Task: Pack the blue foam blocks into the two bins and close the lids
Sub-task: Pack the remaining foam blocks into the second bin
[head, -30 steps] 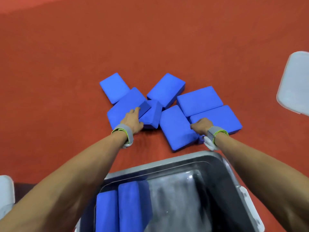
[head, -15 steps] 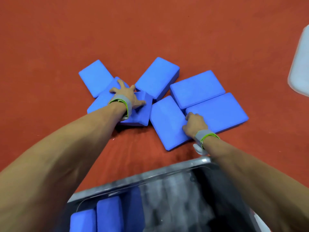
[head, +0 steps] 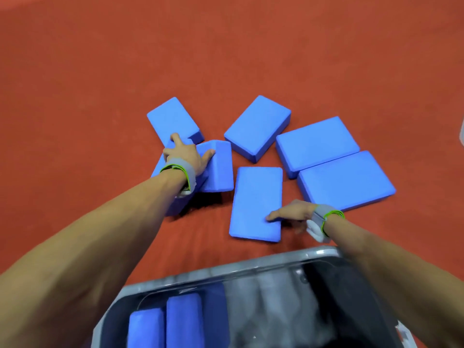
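Observation:
Several blue foam blocks lie on the red floor. My left hand (head: pixel 187 156) grips one block (head: pixel 219 169), thumb on its top and fingers over its far side; this block is tipped up and leans on another block (head: pixel 175 205) mostly hidden under my wrist. My right hand (head: pixel 291 213) pinches the near right edge of a flat block (head: pixel 254 197), thumb on top. The open grey bin (head: pixel 226 271) sits right below me, with two blocks (head: pixel 184 320) standing on edge at its left side.
More loose blocks lie beyond: one at the far left (head: pixel 173 119), one in the middle (head: pixel 257 126), two on the right (head: pixel 316 144) (head: pixel 346 179). A sliver of a pale lid (head: pixel 462 129) shows at the right edge. The bin's right half holds no blocks.
My left hand has tipped its block up off the pile. My right hand has dragged the middle block nearer and turned it, apart from its neighbours. The view has shifted.

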